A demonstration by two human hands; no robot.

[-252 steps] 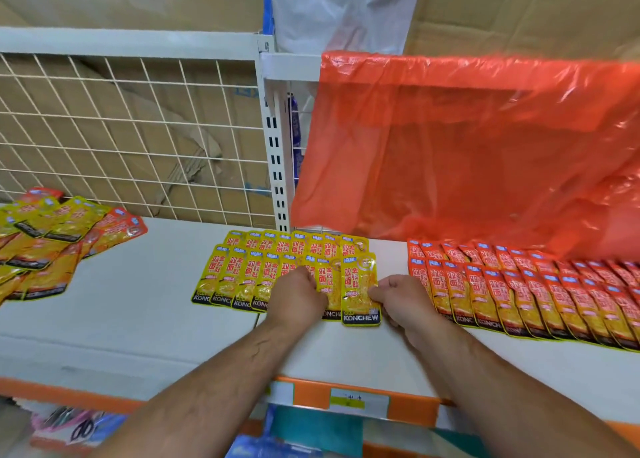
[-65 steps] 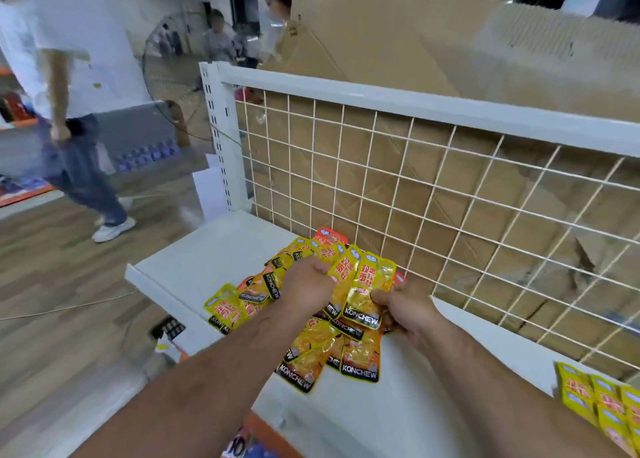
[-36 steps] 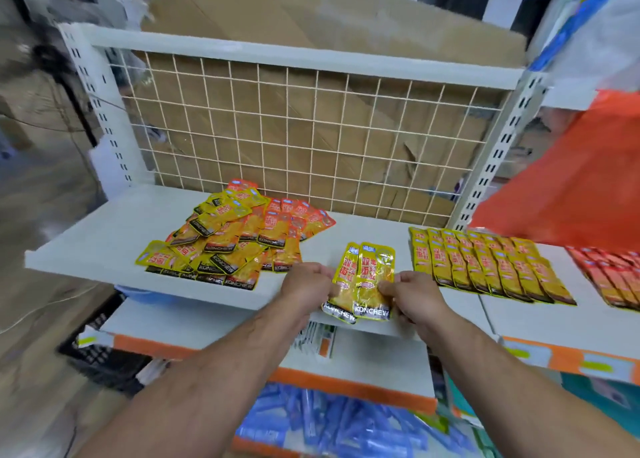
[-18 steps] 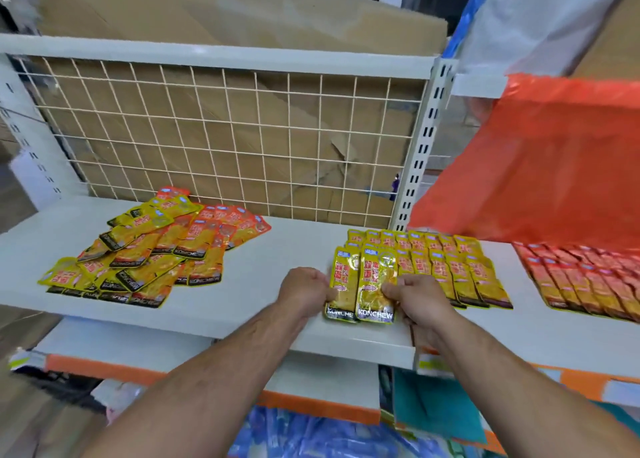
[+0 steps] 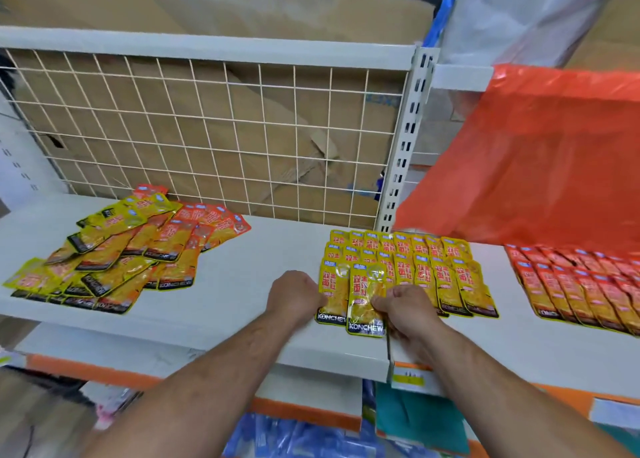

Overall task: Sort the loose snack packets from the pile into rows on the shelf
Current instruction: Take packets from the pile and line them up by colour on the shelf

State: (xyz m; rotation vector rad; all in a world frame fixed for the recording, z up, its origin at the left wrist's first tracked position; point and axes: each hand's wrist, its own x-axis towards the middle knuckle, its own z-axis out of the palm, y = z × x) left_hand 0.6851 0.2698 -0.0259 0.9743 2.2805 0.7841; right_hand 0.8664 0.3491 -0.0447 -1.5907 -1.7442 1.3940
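Left hand (image 5: 296, 296) grips the left edge of two yellow packets (image 5: 363, 296); right hand (image 5: 403, 307) pinches their right edge. They lie between both hands on the shelf (image 5: 239, 284), at the rows' (image 5: 419, 267) near-left end. The pile (image 5: 117, 253) is well left.

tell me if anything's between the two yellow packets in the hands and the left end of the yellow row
Nothing visible. The two yellow packets, gripped by the left hand and right hand, already overlap the left end of the yellow row; only bare shelf lies to their left.
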